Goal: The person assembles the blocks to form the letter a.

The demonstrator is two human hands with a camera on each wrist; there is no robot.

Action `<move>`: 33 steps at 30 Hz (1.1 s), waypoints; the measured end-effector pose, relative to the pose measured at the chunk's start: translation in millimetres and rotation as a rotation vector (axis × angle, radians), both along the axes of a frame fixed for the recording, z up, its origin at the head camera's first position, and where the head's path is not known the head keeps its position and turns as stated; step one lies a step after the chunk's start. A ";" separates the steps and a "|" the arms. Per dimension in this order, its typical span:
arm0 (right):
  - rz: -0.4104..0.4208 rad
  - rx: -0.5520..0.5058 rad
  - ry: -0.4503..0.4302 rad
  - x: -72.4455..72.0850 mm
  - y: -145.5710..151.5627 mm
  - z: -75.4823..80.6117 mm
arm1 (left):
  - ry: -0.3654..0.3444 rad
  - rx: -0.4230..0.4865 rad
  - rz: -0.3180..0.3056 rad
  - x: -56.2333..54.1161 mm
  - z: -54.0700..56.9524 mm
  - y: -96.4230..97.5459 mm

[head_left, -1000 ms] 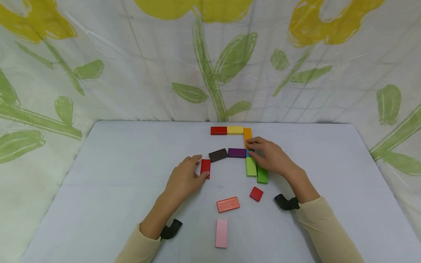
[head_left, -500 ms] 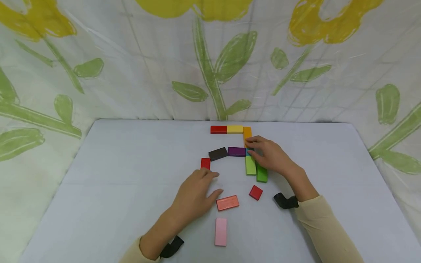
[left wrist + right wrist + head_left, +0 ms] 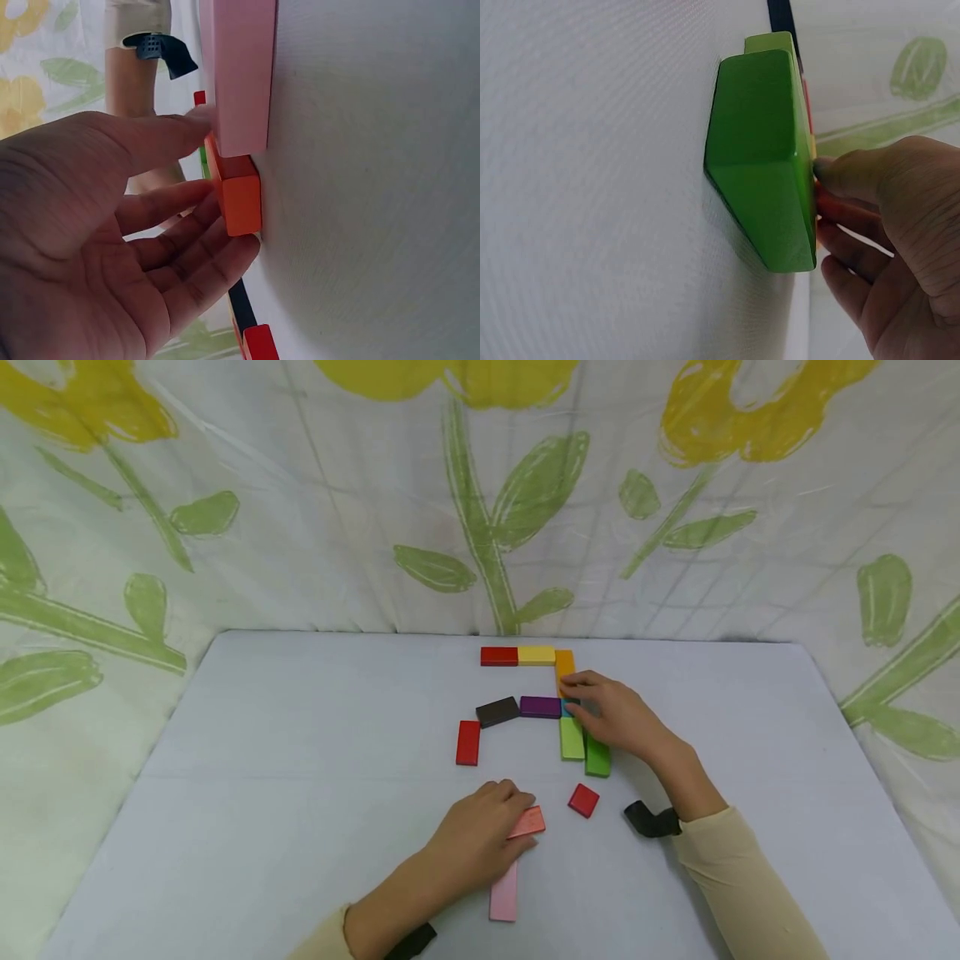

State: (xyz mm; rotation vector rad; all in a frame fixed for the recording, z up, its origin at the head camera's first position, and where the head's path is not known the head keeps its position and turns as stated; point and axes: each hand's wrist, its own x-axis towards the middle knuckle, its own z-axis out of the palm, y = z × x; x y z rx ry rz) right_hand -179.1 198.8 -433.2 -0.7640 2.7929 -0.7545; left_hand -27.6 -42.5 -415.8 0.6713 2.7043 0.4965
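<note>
My left hand (image 3: 476,835) straddles a salmon-coloured block (image 3: 531,821), fingers on its far side and thumb on its near side. In the left wrist view the fingers curve loosely about this block (image 3: 242,204), and the thumb tip overlaps the edge of a pink block (image 3: 244,82); firm contact cannot be told. My right hand (image 3: 622,714) rests with relaxed fingers over an orange block (image 3: 564,663) and a partly hidden blue block (image 3: 567,708). Below its thumb lie a light green block (image 3: 572,740) and a dark green block (image 3: 597,758).
A red block (image 3: 498,656) and a yellow block (image 3: 536,655) extend left from the orange one. Purple (image 3: 540,707) and black (image 3: 497,712) blocks lie nearer, with another red block (image 3: 468,743) beside them. A small red piece (image 3: 583,800) sits on the white table (image 3: 300,727).
My left hand has left the red block and moved down and right to the salmon-coloured block. The right hand stays in place, and the blocks have not visibly shifted.
</note>
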 end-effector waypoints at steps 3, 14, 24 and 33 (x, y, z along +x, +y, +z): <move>0.003 -0.006 0.001 0.6 0.6 -0.6 | 0.002 -0.010 -0.009 0.1 0.6 0.8; -0.004 -0.002 -0.005 1.1 0.6 0.2 | 0.124 -0.030 -0.085 0.6 -1.8 -4.3; 0.006 0.001 -0.003 0.6 -1.4 -0.9 | 0.248 -0.040 -0.100 -9.7 -4.6 -21.4; 0.008 0.005 0.007 0.7 -0.2 0.0 | 0.250 -0.041 -0.146 -22.8 0.4 -28.8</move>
